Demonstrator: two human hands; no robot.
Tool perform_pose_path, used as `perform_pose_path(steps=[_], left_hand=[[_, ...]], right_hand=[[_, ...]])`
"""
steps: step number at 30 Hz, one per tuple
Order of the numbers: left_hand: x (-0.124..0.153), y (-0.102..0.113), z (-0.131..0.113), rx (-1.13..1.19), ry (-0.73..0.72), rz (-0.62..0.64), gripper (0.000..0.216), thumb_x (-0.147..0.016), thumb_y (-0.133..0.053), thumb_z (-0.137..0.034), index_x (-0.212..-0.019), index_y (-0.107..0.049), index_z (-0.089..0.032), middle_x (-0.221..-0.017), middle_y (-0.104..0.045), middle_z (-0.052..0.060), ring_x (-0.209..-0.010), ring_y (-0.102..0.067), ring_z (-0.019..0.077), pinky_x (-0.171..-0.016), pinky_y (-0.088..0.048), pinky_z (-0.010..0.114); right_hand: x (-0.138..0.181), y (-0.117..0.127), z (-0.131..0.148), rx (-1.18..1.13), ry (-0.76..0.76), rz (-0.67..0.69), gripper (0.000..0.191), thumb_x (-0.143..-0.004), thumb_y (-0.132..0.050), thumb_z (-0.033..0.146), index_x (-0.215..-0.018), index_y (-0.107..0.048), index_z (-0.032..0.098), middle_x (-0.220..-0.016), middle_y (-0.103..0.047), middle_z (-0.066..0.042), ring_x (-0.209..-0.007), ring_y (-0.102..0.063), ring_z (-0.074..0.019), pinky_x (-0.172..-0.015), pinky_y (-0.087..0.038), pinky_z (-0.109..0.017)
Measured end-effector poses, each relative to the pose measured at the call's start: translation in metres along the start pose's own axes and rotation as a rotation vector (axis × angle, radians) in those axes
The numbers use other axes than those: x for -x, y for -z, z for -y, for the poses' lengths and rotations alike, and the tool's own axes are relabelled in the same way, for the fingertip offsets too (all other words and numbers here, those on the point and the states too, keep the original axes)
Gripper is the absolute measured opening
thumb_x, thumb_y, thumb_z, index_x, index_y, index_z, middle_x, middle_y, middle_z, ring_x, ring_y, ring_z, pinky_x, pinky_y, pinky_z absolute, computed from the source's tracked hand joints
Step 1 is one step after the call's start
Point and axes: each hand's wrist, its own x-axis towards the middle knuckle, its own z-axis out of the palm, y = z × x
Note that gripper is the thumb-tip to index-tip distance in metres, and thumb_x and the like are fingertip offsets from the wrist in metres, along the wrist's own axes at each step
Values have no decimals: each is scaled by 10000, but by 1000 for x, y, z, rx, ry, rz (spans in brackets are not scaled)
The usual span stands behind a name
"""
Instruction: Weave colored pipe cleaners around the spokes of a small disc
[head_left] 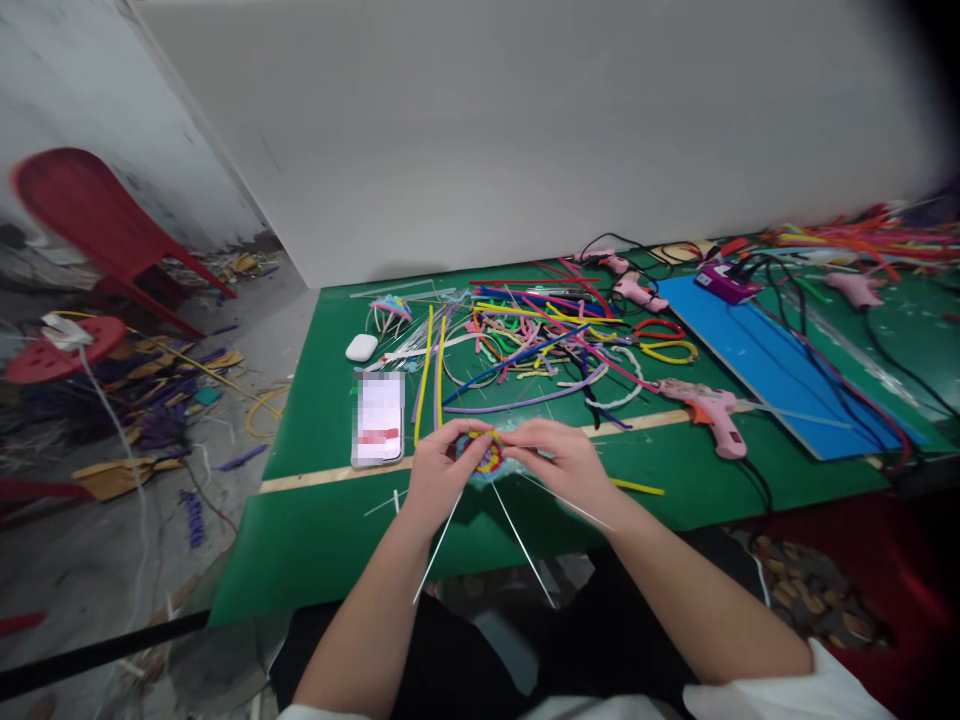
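Between my two hands is a small round piece (491, 460) with coloured rings of fuzzy pipe cleaner in yellow, red, purple and light blue. Thin white rods (517, 535) stick out from it, several of them pointing toward me. My left hand (448, 462) is closed on its left side, thumb on top. At the right edge, my right hand (559, 452) has its fingers pinched together on the piece; exactly what lies between the fingertips is hidden. Beyond the hands spreads a pile of coloured pipe cleaners (525, 335).
A phone (379, 425) and a white earbud case (361, 347) lie to the left. Right of my hands rests a pink glue gun (716, 415), near red-and-yellow-handled scissors (666, 345). A blue board (765, 370) carries cables and a purple box (726, 285). A white panel (525, 130) stands behind.
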Motion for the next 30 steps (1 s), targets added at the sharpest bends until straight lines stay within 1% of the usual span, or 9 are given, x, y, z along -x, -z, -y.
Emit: perform_pose_path(steps=[4, 8, 11, 17, 22, 24, 26, 28, 30], left_hand=[[0, 0, 0, -2, -11, -1, 182, -742, -629, -327, -826, -668, -171, -835, -671, 26, -704, -611, 118, -620, -499, 198], [0, 0, 1, -47, -17, -21, 181, -748, -623, -330, -827, -662, -172, -830, -667, 20, -695, -600, 113, -620, -486, 195], [0, 0, 1, -91, -16, -24, 185, -755, -614, -334, -833, -660, -173, -823, -663, 20, -701, -592, 115, -635, -475, 200], [0, 1, 1, -78, 15, 8, 190, -760, -608, -347, -840, -649, -179, -819, -652, 14, -718, -585, 115, -655, -467, 202], [-2, 1, 3, -74, 36, -21, 193, -749, -619, -349, -845, -654, -185, -815, -655, 8, -714, -583, 111, -648, -464, 195], [-3, 2, 3, -79, 25, -62, 192, -742, -625, -345, -841, -662, -184, -818, -661, 9, -708, -581, 109, -647, -464, 193], [-3, 2, 2, -82, 22, -104, 204, -735, -630, -348, -844, -670, -181, -827, -666, 14, -701, -581, 111, -644, -465, 196], [-4, 3, 2, -85, 27, -123, 221, -731, -631, -357, -855, -673, -179, -834, -667, 19, -692, -581, 112, -638, -466, 200], [-3, 3, 2, -94, 34, -112, 237, -733, -628, -367, -869, -672, -178, -838, -666, 20, -679, -576, 110, -624, -464, 201]], right_hand=[[0, -1, 0, -10, -24, 8, 157, -801, -608, 202, -934, -692, 197, -797, -695, -42, -740, -635, -136, -676, -508, -251], [1, -1, 0, -27, -126, 28, 154, -787, -625, 221, -921, -694, 187, -801, -697, -44, -696, -626, -133, -612, -498, -240], [1, 1, 0, -28, -184, 46, 118, -779, -632, 225, -864, -702, 184, -776, -696, -43, -673, -619, -135, -588, -483, -239], [0, 4, 0, -18, -195, 100, 105, -802, -601, 232, -825, -693, 185, -766, -687, -34, -694, -608, -134, -619, -468, -241], [2, 4, 3, 38, -268, 125, 123, -811, -588, 266, -804, -685, 193, -767, -687, -24, -663, -595, -127, -590, -439, -230], [1, 8, 4, 34, -307, 183, 125, -811, -588, 268, -813, -689, 193, -786, -691, -21, -683, -602, -127, -606, -440, -224], [-2, 15, 6, 31, -331, 270, 147, -822, -573, 270, -857, -694, 195, -809, -693, -23, -716, -609, -132, -623, -441, -222], [-5, 26, 8, 44, -319, 358, 189, -839, -549, 282, -927, -693, 197, -809, -686, -29, -722, -603, -135, -631, -439, -226], [-10, 38, 11, 72, -278, 441, 228, -859, -521, 298, -993, -680, 204, -799, -672, -29, -702, -590, -128, -624, -431, -225]])
